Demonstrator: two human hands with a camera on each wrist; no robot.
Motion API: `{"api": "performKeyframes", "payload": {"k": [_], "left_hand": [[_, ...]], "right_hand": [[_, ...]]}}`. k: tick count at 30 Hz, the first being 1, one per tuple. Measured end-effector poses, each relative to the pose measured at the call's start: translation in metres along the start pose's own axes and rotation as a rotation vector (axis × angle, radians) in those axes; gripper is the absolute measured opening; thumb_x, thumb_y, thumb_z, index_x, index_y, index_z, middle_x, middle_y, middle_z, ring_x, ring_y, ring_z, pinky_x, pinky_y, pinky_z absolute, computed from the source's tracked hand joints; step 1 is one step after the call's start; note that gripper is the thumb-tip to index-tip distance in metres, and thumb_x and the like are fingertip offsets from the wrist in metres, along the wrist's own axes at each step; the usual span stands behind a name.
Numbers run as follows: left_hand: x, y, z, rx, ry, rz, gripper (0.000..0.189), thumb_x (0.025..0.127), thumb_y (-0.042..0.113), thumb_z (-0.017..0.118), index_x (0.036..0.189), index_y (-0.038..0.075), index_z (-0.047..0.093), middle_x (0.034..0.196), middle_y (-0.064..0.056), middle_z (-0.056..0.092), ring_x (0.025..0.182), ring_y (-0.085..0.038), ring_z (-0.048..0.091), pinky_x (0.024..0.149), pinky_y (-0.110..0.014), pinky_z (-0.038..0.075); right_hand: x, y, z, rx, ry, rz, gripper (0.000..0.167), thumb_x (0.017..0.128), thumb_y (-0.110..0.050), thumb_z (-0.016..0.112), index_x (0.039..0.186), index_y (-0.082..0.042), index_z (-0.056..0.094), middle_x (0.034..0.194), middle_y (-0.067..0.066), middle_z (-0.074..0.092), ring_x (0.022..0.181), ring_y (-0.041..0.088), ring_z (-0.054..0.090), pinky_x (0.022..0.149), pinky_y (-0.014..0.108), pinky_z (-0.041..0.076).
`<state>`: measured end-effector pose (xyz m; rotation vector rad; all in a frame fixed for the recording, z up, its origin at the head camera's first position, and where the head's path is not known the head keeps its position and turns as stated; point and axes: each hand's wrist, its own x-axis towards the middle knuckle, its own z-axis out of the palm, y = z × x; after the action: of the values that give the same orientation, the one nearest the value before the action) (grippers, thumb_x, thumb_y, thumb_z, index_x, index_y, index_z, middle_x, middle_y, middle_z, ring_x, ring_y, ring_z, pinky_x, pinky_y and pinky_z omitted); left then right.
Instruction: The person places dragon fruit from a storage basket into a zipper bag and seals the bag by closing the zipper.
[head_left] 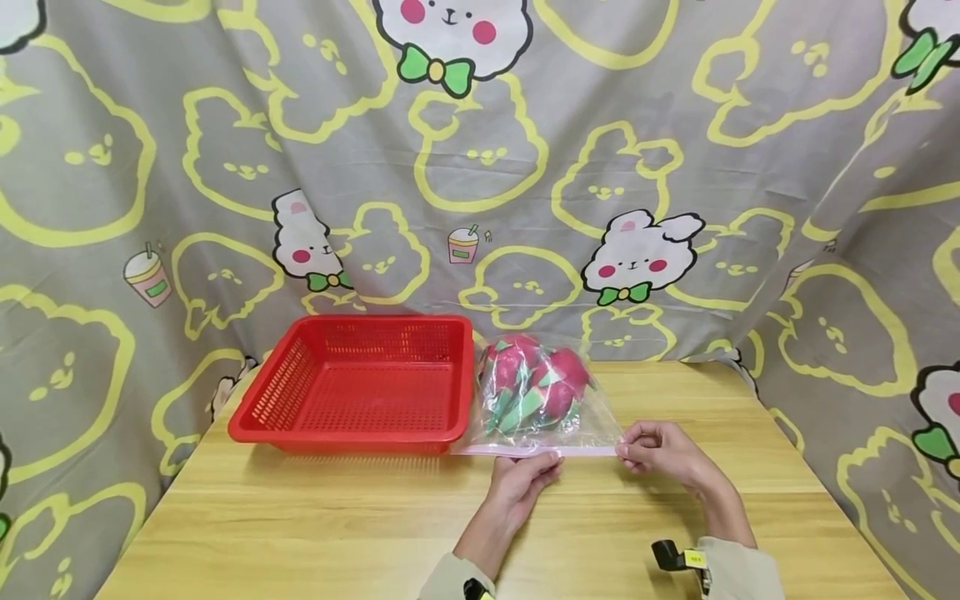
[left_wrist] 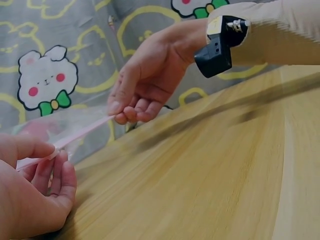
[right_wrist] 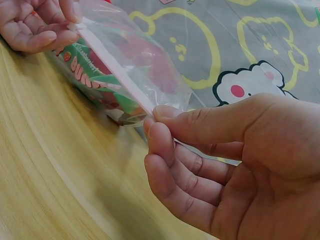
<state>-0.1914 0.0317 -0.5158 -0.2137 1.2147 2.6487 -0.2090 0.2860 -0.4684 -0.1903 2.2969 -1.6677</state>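
Observation:
A clear zip bag (head_left: 600,421) with a pink zip strip along its near edge lies at the middle of the table. Inside it are several round pink-red things (head_left: 566,383) with green pointed parts. My left hand (head_left: 519,486) pinches the strip near its middle, thumb on top and fingers beneath. At the strip's right end, my right hand (head_left: 663,454) pinches the corner between thumb and index finger. The strip (left_wrist: 85,134) runs taut between both hands in the left wrist view. Printed lettering on the bag (right_wrist: 122,82) shows in the right wrist view.
A red perforated plastic basket (head_left: 360,442) stands left of the bag, its right rim close against it. The wooden table (head_left: 315,525) reaches back to a grey curtain (head_left: 525,225) with cartoon prints, which also hangs on both sides.

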Motion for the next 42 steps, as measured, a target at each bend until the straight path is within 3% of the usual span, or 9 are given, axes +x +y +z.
{"api": "performKeyframes", "payload": {"k": [12, 22, 42], "left_hand": [[-0.002, 0.005, -0.012, 0.010, -0.029, 0.017, 0.021, 0.082, -0.018, 0.065, 0.099, -0.006, 0.061, 0.085, -0.011, 0.068, 0.078, -0.019, 0.071, 0.079, -0.033, 0.060], [-0.003, 0.011, -0.016, 0.001, -0.007, -0.015, 0.021, 0.083, -0.020, 0.064, 0.100, -0.007, 0.061, 0.086, -0.012, 0.069, 0.079, -0.020, 0.072, 0.080, -0.033, 0.060], [-0.005, 0.019, -0.027, 0.057, -0.013, -0.011, 0.025, 0.084, -0.016, 0.066, 0.106, -0.006, 0.059, 0.088, -0.009, 0.069, 0.081, -0.018, 0.072, 0.077, -0.031, 0.059]], "right_hand": [[0.000, 0.002, -0.001, -0.001, -0.009, -0.009, 0.019, 0.095, -0.007, 0.071, 0.100, 0.009, 0.063, 0.090, 0.022, 0.071, 0.078, 0.022, 0.068, 0.071, 0.035, 0.059], [0.001, 0.002, 0.000, 0.007, -0.020, -0.019, 0.017, 0.095, -0.004, 0.069, 0.101, 0.011, 0.062, 0.092, 0.023, 0.071, 0.078, 0.022, 0.069, 0.070, 0.034, 0.059], [0.001, 0.006, -0.001, 0.012, -0.032, -0.019, 0.017, 0.095, -0.002, 0.068, 0.100, 0.013, 0.062, 0.091, 0.022, 0.070, 0.076, 0.020, 0.068, 0.070, 0.034, 0.060]]}}
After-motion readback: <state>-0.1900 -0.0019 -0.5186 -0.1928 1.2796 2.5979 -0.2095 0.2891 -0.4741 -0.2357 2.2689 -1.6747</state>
